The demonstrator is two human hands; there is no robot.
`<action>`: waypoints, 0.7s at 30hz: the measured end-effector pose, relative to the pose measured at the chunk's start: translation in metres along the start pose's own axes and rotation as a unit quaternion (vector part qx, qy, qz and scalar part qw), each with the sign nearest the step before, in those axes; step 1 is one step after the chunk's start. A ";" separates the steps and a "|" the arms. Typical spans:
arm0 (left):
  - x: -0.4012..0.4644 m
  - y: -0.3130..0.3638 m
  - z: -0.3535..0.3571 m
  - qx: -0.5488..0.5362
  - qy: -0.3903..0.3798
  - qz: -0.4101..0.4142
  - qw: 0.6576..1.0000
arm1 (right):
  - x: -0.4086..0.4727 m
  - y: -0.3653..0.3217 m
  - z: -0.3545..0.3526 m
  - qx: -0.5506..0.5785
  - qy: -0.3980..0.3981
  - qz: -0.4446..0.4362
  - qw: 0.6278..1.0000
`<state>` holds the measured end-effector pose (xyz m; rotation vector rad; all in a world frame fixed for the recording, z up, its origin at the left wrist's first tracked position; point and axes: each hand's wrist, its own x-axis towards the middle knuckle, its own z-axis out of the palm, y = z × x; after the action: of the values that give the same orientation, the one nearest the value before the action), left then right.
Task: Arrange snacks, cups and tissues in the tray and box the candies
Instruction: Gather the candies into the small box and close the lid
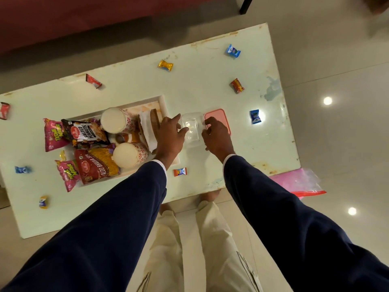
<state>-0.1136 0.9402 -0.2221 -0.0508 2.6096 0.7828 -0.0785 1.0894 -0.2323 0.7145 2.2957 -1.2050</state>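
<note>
A clear plastic box (192, 129) stands open on the pale table (210, 85), its pink lid (221, 116) lying just right of it. My left hand (171, 133) touches the box's left side with straight fingers. My right hand (216, 134) curls over the box's right edge and part of the lid. The white tray (163, 102) to the left holds snack packets (88, 133), two paper cups (114, 121) and a tissue holder (148, 129). Wrapped candies lie scattered: gold (165, 65), blue (233, 51), red (237, 85), blue (255, 116), orange (180, 171).
More candies sit at the table's left: red (93, 81), red (4, 110), blue (22, 169), yellow-blue (43, 202). A pink plastic bag (301, 183) hangs off the table's right corner. A dark red sofa (84, 17) stands beyond the far edge.
</note>
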 end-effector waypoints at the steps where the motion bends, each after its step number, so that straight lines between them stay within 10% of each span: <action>1: 0.002 -0.001 0.001 -0.019 -0.025 -0.011 0.999 | 0.001 0.000 0.002 -0.005 0.004 0.009 1.000; 11: -0.014 -0.018 0.003 -0.125 -0.081 -0.046 0.988 | 0.001 0.000 -0.001 -0.135 0.053 0.015 0.989; 21: -0.036 -0.053 -0.069 -0.165 0.038 0.017 0.985 | -0.033 -0.083 0.022 -0.147 0.024 -0.257 0.955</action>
<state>-0.0986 0.8559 -0.1831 -0.1342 2.5282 1.2408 -0.1017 1.0227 -0.1735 0.0317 2.7196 -1.0099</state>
